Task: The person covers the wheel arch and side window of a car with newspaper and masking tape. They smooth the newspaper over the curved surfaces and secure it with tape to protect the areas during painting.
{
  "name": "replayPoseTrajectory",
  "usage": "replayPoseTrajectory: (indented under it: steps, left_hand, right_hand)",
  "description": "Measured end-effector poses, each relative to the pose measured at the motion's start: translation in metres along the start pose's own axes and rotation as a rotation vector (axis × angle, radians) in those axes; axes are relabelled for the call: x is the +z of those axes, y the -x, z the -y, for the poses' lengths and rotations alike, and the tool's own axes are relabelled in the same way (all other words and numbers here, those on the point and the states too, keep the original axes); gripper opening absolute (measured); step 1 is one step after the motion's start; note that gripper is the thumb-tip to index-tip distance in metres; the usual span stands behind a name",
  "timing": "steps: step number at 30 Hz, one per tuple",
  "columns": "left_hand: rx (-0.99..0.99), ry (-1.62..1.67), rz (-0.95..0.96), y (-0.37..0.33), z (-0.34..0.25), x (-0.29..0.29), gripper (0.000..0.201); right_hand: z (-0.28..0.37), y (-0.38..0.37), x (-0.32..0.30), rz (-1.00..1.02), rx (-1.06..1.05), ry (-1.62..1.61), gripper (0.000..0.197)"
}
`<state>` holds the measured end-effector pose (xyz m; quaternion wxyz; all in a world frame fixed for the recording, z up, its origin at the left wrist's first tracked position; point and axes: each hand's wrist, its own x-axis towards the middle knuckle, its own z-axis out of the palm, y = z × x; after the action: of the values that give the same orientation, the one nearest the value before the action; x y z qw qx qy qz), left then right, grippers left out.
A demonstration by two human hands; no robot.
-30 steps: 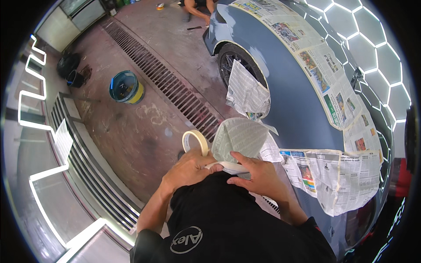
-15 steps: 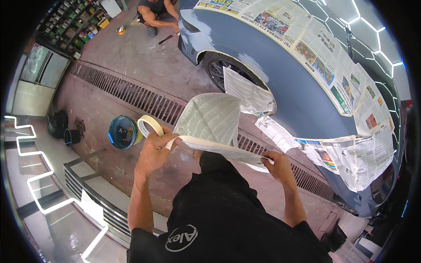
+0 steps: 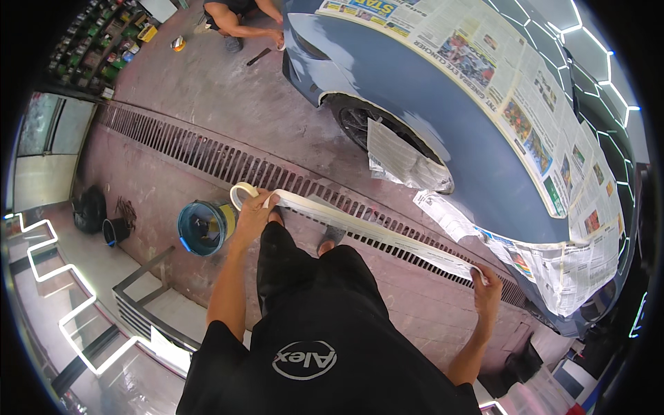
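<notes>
My left hand grips one end of a long sheet of newspaper, seen almost edge-on, and a roll of masking tape sits against its fingers. At the far right, my right hand pinches the sheet's other end. The paper is stretched flat between both hands at about waist height, above a floor drain grate. A blue-grey car stands to the right, its upper body and lower edge covered with newspaper sheets. One sheet hangs over the front wheel.
A long metal drain grate runs across the concrete floor. A blue bucket stands by my left hand, and a smaller dark bucket sits further left. Another person crouches at the car's front. Shelves of cans line the far-left wall.
My hands have moved apart, pulling the newspaper from an upturned sheet into a long flat strip. My view has swung so that more of the car and grate shows.
</notes>
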<state>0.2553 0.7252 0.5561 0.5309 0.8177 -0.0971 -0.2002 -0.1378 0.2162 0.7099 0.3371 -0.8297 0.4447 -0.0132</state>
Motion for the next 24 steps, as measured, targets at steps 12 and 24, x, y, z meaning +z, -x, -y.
replayPoseTrajectory:
  steps: [12,24]
  left_hand:
    - [-0.235,0.055,0.264,-0.212,0.207,0.003,0.046]
    - [-0.442,-0.662,0.088,-0.472,0.546,0.059,0.107]
  right_hand:
    - [0.151,-0.042,0.18,-0.874,-0.153,-0.182,0.023]
    - [0.178,-0.283,0.453,-1.051,-1.045,0.41,0.025]
